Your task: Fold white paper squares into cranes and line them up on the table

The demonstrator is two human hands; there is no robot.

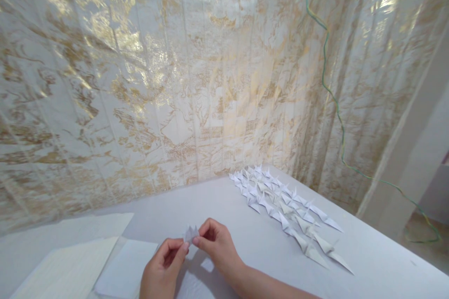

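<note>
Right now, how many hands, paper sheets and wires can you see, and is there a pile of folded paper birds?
Hands: 2, the left hand and the right hand, pinching one small folded paper
Flat paper sheets: 3
Green wire: 1
Group of folded paper birds: 1, too many to count singly
Total: 8

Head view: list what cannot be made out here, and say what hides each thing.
- Small folded paper piece: too small and partly covered by the fingertips of the left hand and right hand; its shape is unclear.
- Paper sheets: cut off by the bottom edge.
- Rows of folded paper pieces: far ones too small to count.
- Green cord: both ends run out of sight.
</note>
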